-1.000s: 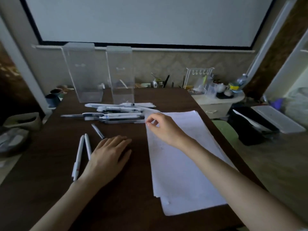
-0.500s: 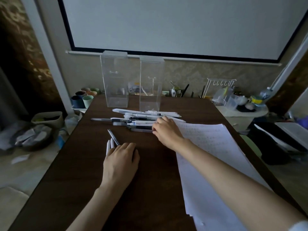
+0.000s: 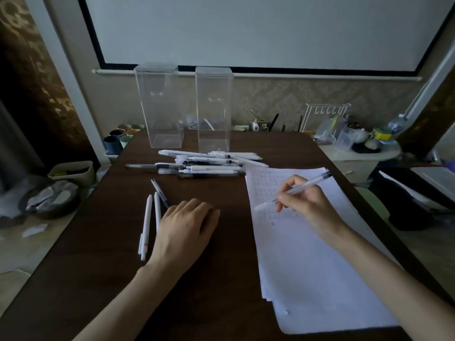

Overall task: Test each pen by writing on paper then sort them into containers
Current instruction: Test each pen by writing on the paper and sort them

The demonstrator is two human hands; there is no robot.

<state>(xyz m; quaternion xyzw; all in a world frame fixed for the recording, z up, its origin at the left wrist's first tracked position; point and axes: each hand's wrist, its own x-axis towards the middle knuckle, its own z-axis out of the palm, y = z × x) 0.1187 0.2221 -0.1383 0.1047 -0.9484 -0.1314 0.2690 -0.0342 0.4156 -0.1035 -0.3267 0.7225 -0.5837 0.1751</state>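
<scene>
My right hand (image 3: 305, 201) grips a clear pen with a dark end cap (image 3: 299, 189), its tip low over the white paper stack (image 3: 315, 267), which carries faint rows of writing near its top. My left hand (image 3: 186, 228) rests flat on the dark wooden table (image 3: 98, 279), fingers straight. Just left of it lie two white pens (image 3: 147, 225) and one dark pen (image 3: 160, 193). A pile of several white and clear pens (image 3: 206, 164) sits further back. Behind the pile stand two tall clear containers, a left one (image 3: 160, 104) and a right one (image 3: 213, 108).
Coloured cups (image 3: 120, 139) stand past the table's far-left corner. A side table with a white rack (image 3: 325, 119) and bottles is at the far right. Bins and bags sit on the floor at left (image 3: 71, 172), and a black case lies on the floor at right (image 3: 406, 200).
My right hand took a clear pen from the pile and brought it back over the paper. The left hand stayed flat on the table. The camera view shifted.
</scene>
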